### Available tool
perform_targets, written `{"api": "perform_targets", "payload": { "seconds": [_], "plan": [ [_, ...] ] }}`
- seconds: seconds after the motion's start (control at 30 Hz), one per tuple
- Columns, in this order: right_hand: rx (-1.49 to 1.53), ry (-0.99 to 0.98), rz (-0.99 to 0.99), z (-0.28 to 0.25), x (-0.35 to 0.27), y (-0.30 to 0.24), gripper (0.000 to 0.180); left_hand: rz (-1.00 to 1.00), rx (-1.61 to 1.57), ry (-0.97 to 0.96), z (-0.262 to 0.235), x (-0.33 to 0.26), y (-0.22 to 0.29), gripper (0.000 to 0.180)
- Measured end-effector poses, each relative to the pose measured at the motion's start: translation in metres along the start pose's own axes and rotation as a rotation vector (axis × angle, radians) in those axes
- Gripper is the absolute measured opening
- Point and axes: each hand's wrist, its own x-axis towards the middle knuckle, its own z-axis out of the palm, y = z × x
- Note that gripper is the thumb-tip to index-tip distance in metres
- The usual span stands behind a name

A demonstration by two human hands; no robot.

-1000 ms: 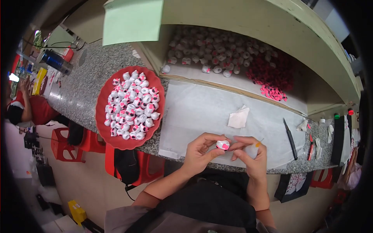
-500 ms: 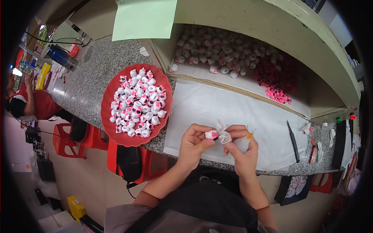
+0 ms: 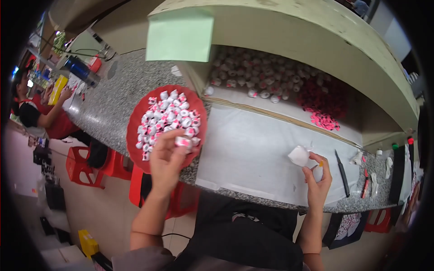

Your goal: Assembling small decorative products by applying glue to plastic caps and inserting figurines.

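Note:
My left hand (image 3: 166, 160) is over the near edge of a round red tray (image 3: 135, 122), its fingertips pinching a small white-and-pink wrapped piece (image 3: 183, 142). The tray holds several similar wrapped pieces (image 3: 167, 118). My right hand (image 3: 317, 178) rests on the white sheet (image 3: 257, 149) covering the counter, holding a small white tube with an orange tip (image 3: 319, 169). Just left of its fingers lies a white wrapper square (image 3: 299, 155).
A shelf recess behind the sheet holds several white pieces (image 3: 262, 77) and a heap of pink ones (image 3: 323, 101). A green paper (image 3: 180, 35) hangs from the shelf edge. A black knife (image 3: 341, 172) lies at right. Another person (image 3: 31, 113) sits at far left.
My hands held a wrapped piece together in front of me; now they are apart. My left hand has carried it over the red tray, and my right hand has moved right toward the wrapper square.

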Motion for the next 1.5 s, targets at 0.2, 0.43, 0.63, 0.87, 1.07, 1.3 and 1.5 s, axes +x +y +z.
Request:
{"api": "perform_targets", "payload": {
  "seconds": [0.2, 0.43, 0.63, 0.87, 1.07, 1.3, 1.5],
  "plan": [
    [-0.055, 0.011, -0.1, -0.014, -0.006, 0.019, 0.027, 0.355, 0.916, -0.032, -0.064, 0.058, 0.009, 0.029],
    [-0.021, 0.119, -0.097, -0.017, -0.01, 0.026, 0.026, 0.675, 1.362, -0.267, -0.015, 0.095, 0.019, 0.017],
    [0.085, 0.139, -0.042, -0.014, -0.015, 0.009, 0.027, 0.653, 0.976, -0.375, 0.18, 0.141, -0.042, 0.026],
    [0.138, 0.088, 0.009, -0.026, -0.034, 0.013, 0.04, 0.68, 1.168, -0.101, 0.255, 0.18, -0.112, 0.026],
    [0.441, 0.029, -0.11, -0.023, -0.029, 0.015, 0.031, -0.007, 0.089, -0.476, 0.201, 0.124, -0.033, 0.022],
    [0.511, 0.019, 0.045, -0.013, -0.029, -0.03, 0.023, -0.339, -0.573, -0.511, 0.121, 0.006, -0.033, 0.019],
    [0.779, 0.248, -0.032, -0.004, -0.032, -0.04, 0.039, -0.392, -0.823, -0.443, 0.119, -0.036, -0.047, 0.023]
  ]
}}
